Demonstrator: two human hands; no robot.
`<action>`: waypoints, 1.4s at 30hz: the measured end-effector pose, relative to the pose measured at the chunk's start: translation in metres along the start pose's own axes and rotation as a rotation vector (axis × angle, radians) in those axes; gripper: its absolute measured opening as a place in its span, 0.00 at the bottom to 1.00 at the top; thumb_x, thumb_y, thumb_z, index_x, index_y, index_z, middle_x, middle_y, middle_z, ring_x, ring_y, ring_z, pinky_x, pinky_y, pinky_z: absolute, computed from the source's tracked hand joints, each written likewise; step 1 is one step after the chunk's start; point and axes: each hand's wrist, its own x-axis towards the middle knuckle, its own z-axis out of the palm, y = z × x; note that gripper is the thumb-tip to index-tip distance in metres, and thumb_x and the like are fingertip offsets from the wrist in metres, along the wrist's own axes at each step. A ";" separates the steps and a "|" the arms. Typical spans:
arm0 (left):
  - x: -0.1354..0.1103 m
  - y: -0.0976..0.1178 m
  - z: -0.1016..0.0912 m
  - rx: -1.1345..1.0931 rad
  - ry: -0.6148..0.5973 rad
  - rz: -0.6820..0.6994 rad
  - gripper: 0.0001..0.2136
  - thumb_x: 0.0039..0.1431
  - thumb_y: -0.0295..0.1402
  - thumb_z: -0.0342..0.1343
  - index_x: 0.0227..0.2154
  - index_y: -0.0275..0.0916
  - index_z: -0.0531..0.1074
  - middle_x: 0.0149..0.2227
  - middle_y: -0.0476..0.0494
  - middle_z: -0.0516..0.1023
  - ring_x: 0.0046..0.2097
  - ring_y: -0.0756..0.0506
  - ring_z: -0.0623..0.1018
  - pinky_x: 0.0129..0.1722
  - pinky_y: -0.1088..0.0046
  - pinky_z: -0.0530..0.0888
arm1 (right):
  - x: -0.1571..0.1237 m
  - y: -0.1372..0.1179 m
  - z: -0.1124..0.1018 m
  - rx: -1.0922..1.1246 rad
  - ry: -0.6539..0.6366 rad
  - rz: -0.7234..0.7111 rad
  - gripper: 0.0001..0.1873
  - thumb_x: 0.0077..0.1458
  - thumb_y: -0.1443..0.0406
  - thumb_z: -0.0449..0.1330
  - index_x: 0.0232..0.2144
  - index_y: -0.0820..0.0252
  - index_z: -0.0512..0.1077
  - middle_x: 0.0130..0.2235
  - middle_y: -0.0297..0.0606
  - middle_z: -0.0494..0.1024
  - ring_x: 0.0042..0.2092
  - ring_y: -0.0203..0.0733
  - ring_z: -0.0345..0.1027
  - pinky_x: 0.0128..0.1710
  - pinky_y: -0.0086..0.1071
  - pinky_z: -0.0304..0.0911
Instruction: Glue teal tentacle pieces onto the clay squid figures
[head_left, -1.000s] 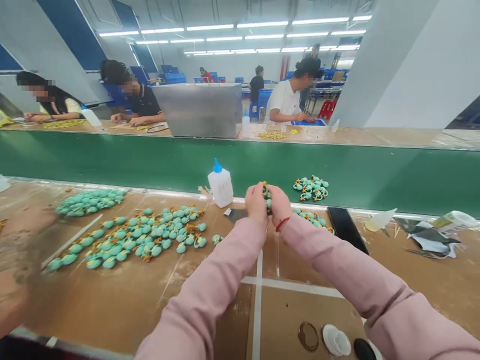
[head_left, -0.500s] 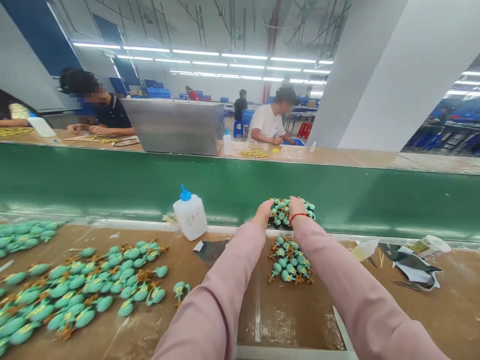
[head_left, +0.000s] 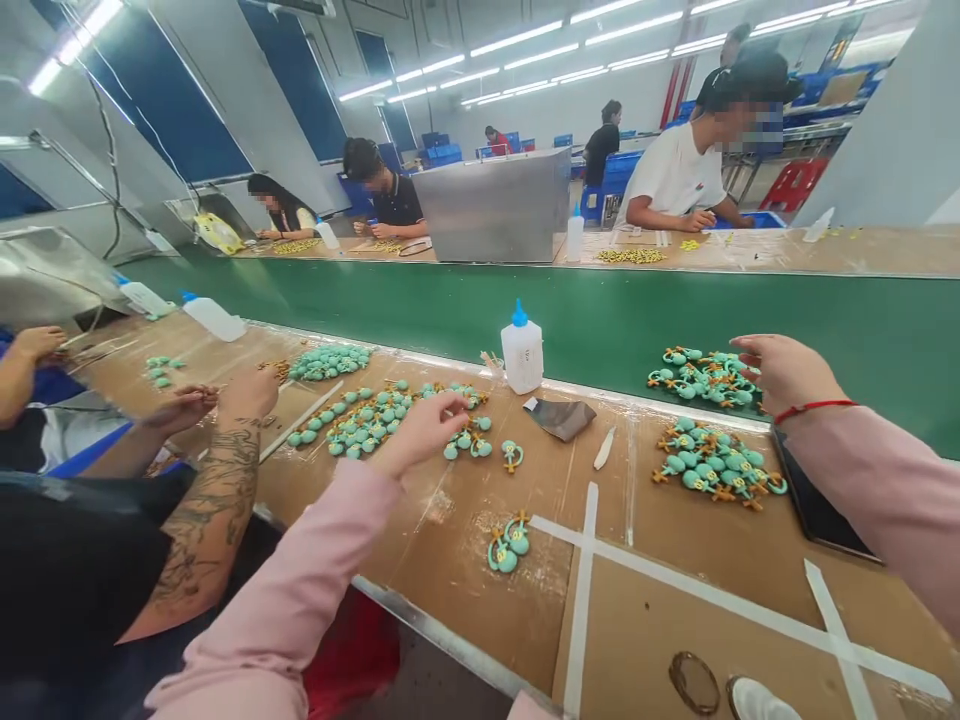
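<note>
My left hand reaches over the right end of a spread of small turquoise figures with brown ends, its fingers partly bent and apart, with nothing visible in them. Beside a heap of the same figures on the green surface is my right hand; its fingers are loosely extended and I see nothing held. A second heap lies on the brown tabletop just in front. One loose figure and a pair of figures lie between my arms.
A white bottle with a blue cap stands near the green belt. A dark flat device lies under my right forearm. Tape strips cross the cardboard. At left, a co-worker's tattooed forearm is close to my left sleeve.
My view has swung left. Both hands have come off the heap on the green belt and moved apart; the left is now over the spread of figures, the right beside the heap.
</note>
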 end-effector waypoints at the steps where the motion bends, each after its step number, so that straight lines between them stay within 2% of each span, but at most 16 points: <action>1: -0.012 -0.011 0.010 0.075 -0.012 -0.011 0.10 0.56 0.37 0.61 0.37 0.36 0.75 0.34 0.45 0.78 0.36 0.46 0.77 0.41 0.62 0.75 | -0.006 -0.004 0.007 0.001 -0.027 0.046 0.17 0.69 0.59 0.46 0.47 0.59 0.71 0.49 0.42 0.72 0.46 0.38 0.70 0.45 0.34 0.69; 4: -0.037 -0.026 0.051 0.247 0.018 -0.047 0.12 0.62 0.38 0.57 0.44 0.36 0.72 0.41 0.43 0.77 0.41 0.45 0.77 0.44 0.59 0.75 | -0.027 -0.026 0.038 0.018 -0.182 0.124 0.14 0.67 0.58 0.51 0.46 0.61 0.71 0.46 0.43 0.74 0.42 0.37 0.71 0.41 0.33 0.70; 6: -0.042 -0.027 0.074 0.317 0.048 -0.063 0.15 0.62 0.38 0.56 0.49 0.37 0.70 0.47 0.40 0.75 0.45 0.42 0.76 0.46 0.57 0.74 | -0.046 -0.048 0.063 0.023 -0.326 0.087 0.14 0.66 0.59 0.54 0.45 0.63 0.71 0.43 0.40 0.74 0.40 0.37 0.71 0.39 0.34 0.71; 8: -0.043 -0.025 0.087 0.352 0.048 -0.063 0.16 0.62 0.38 0.56 0.50 0.37 0.69 0.49 0.39 0.74 0.47 0.41 0.75 0.47 0.55 0.74 | -0.066 -0.070 0.090 0.008 -0.478 0.001 0.14 0.64 0.59 0.57 0.44 0.64 0.71 0.41 0.39 0.75 0.39 0.37 0.72 0.38 0.34 0.72; 12: -0.046 -0.027 0.089 0.326 -0.074 0.014 0.13 0.63 0.38 0.56 0.45 0.36 0.72 0.43 0.42 0.76 0.41 0.45 0.77 0.42 0.61 0.76 | -0.108 -0.104 0.144 -0.098 -0.737 -0.261 0.12 0.63 0.60 0.59 0.41 0.63 0.72 0.42 0.38 0.75 0.43 0.39 0.71 0.45 0.39 0.70; 15: -0.063 -0.035 0.081 0.264 -0.123 0.087 0.12 0.63 0.39 0.55 0.43 0.35 0.73 0.39 0.43 0.77 0.37 0.46 0.77 0.39 0.63 0.76 | -0.130 -0.116 0.178 -0.191 -0.885 -0.452 0.13 0.62 0.60 0.59 0.46 0.62 0.72 0.52 0.42 0.72 0.52 0.44 0.67 0.53 0.46 0.65; 17: -0.080 -0.040 0.076 0.235 -0.070 0.133 0.14 0.63 0.39 0.54 0.48 0.36 0.71 0.43 0.40 0.77 0.43 0.44 0.77 0.45 0.60 0.75 | -0.137 -0.120 0.193 -0.253 -0.957 -0.550 0.16 0.62 0.61 0.59 0.50 0.61 0.70 0.57 0.43 0.67 0.56 0.48 0.63 0.56 0.49 0.62; 19: -0.099 -0.043 0.075 0.219 -0.021 0.197 0.23 0.59 0.42 0.58 0.55 0.39 0.67 0.54 0.34 0.73 0.55 0.39 0.72 0.56 0.55 0.69 | -0.140 -0.120 0.202 -0.328 -1.008 -0.613 0.16 0.62 0.61 0.60 0.50 0.61 0.70 0.57 0.44 0.67 0.57 0.48 0.63 0.56 0.50 0.62; 22: -0.120 -0.043 0.081 0.211 -0.061 0.311 0.45 0.41 0.49 0.69 0.63 0.42 0.58 0.66 0.31 0.57 0.67 0.34 0.59 0.64 0.52 0.59 | -0.138 -0.116 0.202 -0.456 -1.034 -0.631 0.14 0.63 0.61 0.58 0.48 0.62 0.70 0.53 0.43 0.70 0.52 0.45 0.67 0.53 0.46 0.65; 23: -0.124 -0.042 0.085 0.211 -0.091 0.345 0.50 0.36 0.50 0.71 0.64 0.43 0.57 0.68 0.31 0.54 0.67 0.32 0.57 0.64 0.52 0.59 | -0.137 -0.114 0.199 -0.498 -1.034 -0.621 0.14 0.63 0.60 0.58 0.48 0.62 0.70 0.51 0.43 0.71 0.51 0.44 0.68 0.51 0.45 0.67; 25: -0.126 -0.038 0.094 0.213 -0.144 0.405 0.52 0.32 0.52 0.71 0.63 0.45 0.59 0.68 0.32 0.53 0.67 0.31 0.57 0.64 0.50 0.58 | -0.134 -0.110 0.191 -0.572 -1.037 -0.585 0.15 0.63 0.60 0.58 0.48 0.62 0.70 0.50 0.42 0.72 0.49 0.43 0.69 0.49 0.43 0.68; 27: -0.123 -0.033 0.101 0.217 -0.184 0.457 0.47 0.34 0.52 0.70 0.61 0.48 0.63 0.66 0.35 0.60 0.65 0.31 0.60 0.63 0.50 0.57 | -0.133 -0.105 0.181 -0.625 -1.046 -0.535 0.15 0.63 0.60 0.58 0.49 0.62 0.70 0.50 0.42 0.72 0.48 0.43 0.69 0.48 0.42 0.69; 30: -0.116 -0.024 0.108 0.214 -0.211 0.509 0.32 0.40 0.49 0.69 0.51 0.52 0.73 0.57 0.40 0.71 0.59 0.33 0.68 0.60 0.51 0.60 | -0.131 -0.098 0.167 -0.650 -1.055 -0.447 0.14 0.63 0.59 0.58 0.48 0.61 0.70 0.49 0.42 0.73 0.47 0.42 0.70 0.48 0.42 0.69; 34: -0.116 -0.018 0.113 0.168 -0.156 0.503 0.16 0.45 0.37 0.66 0.40 0.48 0.78 0.48 0.41 0.75 0.51 0.35 0.71 0.54 0.53 0.65 | -0.126 -0.087 0.155 -0.592 -1.043 -0.336 0.14 0.63 0.59 0.58 0.47 0.61 0.71 0.48 0.41 0.73 0.47 0.41 0.70 0.48 0.41 0.69; 38: -0.121 -0.015 0.118 0.032 -0.053 0.435 0.11 0.45 0.28 0.62 0.35 0.44 0.78 0.45 0.41 0.75 0.48 0.37 0.71 0.52 0.56 0.65 | -0.122 -0.082 0.149 -0.430 -1.016 -0.260 0.15 0.63 0.59 0.59 0.47 0.63 0.70 0.48 0.42 0.73 0.47 0.42 0.69 0.48 0.43 0.69; 42: -0.121 -0.014 0.121 -0.199 0.083 0.312 0.09 0.45 0.26 0.63 0.31 0.42 0.77 0.42 0.43 0.75 0.48 0.40 0.71 0.52 0.59 0.66 | -0.126 -0.085 0.143 -0.169 -0.972 -0.172 0.15 0.63 0.59 0.58 0.47 0.64 0.70 0.46 0.41 0.74 0.44 0.41 0.71 0.45 0.40 0.70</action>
